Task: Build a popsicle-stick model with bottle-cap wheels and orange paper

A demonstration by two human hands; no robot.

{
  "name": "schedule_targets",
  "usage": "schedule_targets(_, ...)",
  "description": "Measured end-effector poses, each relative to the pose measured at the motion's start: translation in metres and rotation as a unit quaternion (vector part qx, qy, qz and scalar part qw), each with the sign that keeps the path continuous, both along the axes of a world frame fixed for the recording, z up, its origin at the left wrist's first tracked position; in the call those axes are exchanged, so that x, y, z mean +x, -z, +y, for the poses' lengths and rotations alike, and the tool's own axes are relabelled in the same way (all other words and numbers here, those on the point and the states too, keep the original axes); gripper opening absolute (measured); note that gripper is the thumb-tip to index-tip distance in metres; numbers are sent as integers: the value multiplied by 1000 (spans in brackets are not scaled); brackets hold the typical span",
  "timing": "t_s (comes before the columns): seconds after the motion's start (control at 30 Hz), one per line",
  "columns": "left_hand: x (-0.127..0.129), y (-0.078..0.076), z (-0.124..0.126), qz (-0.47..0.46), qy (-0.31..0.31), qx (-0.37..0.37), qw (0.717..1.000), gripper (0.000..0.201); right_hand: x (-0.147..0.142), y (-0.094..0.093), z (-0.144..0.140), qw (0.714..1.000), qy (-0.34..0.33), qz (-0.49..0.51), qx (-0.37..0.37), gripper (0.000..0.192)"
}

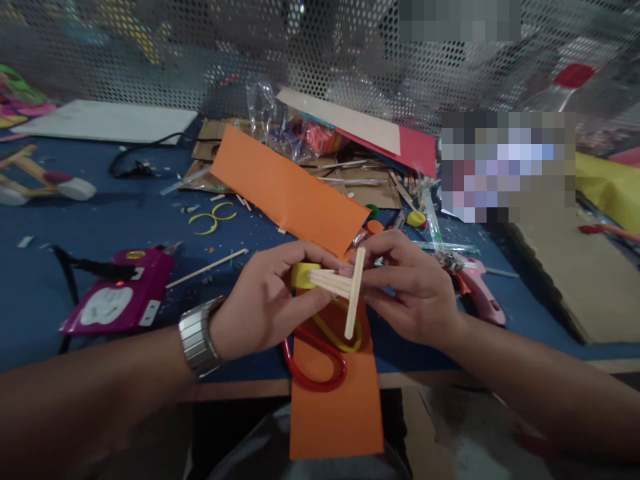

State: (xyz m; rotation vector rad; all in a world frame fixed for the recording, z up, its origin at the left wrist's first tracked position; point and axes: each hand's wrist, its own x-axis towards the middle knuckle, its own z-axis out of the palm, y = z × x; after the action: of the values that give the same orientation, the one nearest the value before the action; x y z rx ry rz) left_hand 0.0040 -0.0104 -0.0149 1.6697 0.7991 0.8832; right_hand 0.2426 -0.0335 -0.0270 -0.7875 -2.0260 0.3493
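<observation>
Over the desk: flat wooden sticks [345,288] joined in a T
Left hand [265,300]: fingers pinching the sticks' horizontal bundle
Right hand [410,290]: fingers pinching the upright stick
Below: smooth orange paper strip [336,407], red scissor loop [315,363]

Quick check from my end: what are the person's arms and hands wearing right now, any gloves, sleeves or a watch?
Both hands are bare, with no gloves. The left hand has a silver metal-link wristwatch at the wrist. The right hand shows no ring or band. Both forearms are bare as far as the picture shows, with no sleeves in view.

both hands [340,293] raised, fingertips seemingly pinched together
</observation>
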Motion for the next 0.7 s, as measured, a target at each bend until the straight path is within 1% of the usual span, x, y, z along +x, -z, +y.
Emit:
schedule_targets(0.13,-2,1,-2,22,2,34,999,21,-3,0,-2,999,9,26,-16,20)
schedule_targets(0.27,0,0,-3,13,-4,61,998,17,-5,0,-3,999,18,36,-9,22)
schedule_targets(0.33,1,-1,-4,4,-7,67,998,14,-7,0,-3,999,30,33,0,19)
schedule_targets(0.47,3,-2,-5,21,-15,86,996,9,-8,-3,-3,999,40,23,10,14)
schedule_targets(0.7,2,-2,-6,15,-25,101,994,9,-7,-4,-4,999,37,25,8,15)
